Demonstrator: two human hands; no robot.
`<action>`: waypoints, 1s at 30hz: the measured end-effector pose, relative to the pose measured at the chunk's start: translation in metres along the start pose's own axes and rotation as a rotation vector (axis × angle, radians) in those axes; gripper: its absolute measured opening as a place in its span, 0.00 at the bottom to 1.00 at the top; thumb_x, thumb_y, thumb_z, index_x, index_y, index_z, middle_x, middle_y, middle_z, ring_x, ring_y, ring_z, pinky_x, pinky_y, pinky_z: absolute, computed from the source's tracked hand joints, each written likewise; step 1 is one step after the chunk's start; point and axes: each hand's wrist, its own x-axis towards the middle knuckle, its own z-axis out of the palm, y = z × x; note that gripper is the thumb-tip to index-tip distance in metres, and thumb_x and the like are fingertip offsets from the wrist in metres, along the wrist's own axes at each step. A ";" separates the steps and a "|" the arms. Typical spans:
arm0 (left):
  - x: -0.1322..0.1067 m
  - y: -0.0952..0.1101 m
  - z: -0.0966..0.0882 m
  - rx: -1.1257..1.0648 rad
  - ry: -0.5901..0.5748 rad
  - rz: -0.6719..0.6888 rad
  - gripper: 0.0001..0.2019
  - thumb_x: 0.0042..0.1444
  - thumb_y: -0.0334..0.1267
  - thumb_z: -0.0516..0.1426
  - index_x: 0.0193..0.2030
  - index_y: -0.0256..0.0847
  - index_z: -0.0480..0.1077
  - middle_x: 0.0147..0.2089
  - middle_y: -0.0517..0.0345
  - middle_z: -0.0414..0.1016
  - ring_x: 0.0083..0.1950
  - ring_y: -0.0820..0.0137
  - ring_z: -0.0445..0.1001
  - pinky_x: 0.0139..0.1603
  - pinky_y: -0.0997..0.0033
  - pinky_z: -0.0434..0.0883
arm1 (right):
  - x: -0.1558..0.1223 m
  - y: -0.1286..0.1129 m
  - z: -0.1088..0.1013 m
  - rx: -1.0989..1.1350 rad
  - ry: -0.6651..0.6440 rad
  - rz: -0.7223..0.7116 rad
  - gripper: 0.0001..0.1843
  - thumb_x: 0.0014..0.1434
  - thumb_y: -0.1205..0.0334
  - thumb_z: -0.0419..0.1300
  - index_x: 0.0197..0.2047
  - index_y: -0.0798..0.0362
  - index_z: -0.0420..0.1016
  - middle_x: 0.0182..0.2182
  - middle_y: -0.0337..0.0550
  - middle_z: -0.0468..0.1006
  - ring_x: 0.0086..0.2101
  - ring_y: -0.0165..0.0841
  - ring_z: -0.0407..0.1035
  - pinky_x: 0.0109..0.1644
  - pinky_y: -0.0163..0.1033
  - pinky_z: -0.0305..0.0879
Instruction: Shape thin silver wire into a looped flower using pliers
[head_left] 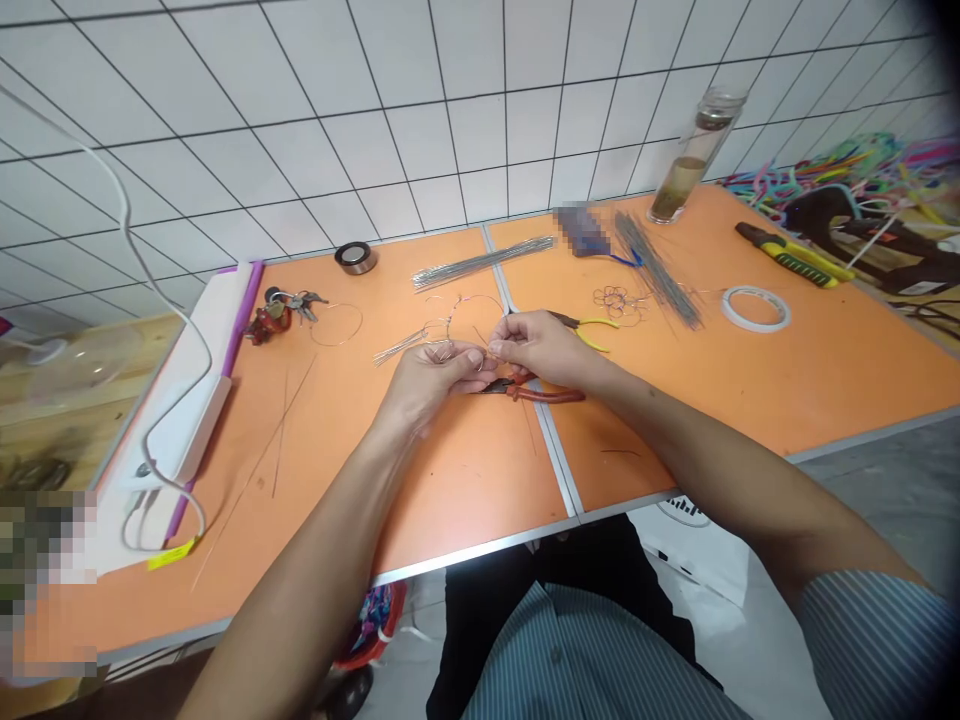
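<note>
Two hands meet close together: the left hand (435,378) has its thumb pressed to its fingers on a looped wire piece (442,350), and the right hand (544,345) pinches a thin strand (481,337) just beside it, thumb against forefinger. Red-handled pliers (551,396) lie just on the near side of the right fingers, yellow-handled pliers (598,323) to their right, short wires (397,348) left of the left fingers.
</note>
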 end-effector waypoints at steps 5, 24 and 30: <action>0.001 -0.004 -0.002 -0.010 -0.012 0.043 0.22 0.46 0.49 0.80 0.39 0.33 0.85 0.41 0.42 0.89 0.38 0.64 0.89 0.42 0.72 0.86 | -0.001 -0.001 -0.001 0.067 -0.042 0.040 0.07 0.63 0.68 0.68 0.34 0.51 0.76 0.28 0.36 0.76 0.26 0.28 0.69 0.27 0.32 0.73; 0.001 0.002 -0.001 -0.142 -0.059 0.011 0.24 0.46 0.42 0.80 0.46 0.37 0.81 0.41 0.48 0.90 0.42 0.63 0.90 0.45 0.69 0.86 | -0.003 -0.001 -0.009 0.089 -0.078 -0.013 0.12 0.61 0.56 0.75 0.36 0.50 0.77 0.30 0.37 0.76 0.27 0.30 0.71 0.29 0.35 0.77; 0.004 0.002 -0.001 -0.090 -0.037 0.001 0.24 0.43 0.42 0.80 0.44 0.35 0.81 0.38 0.49 0.89 0.39 0.62 0.89 0.43 0.68 0.85 | 0.000 0.003 -0.008 0.051 -0.112 0.002 0.14 0.61 0.52 0.76 0.37 0.49 0.78 0.30 0.37 0.78 0.26 0.32 0.75 0.30 0.38 0.76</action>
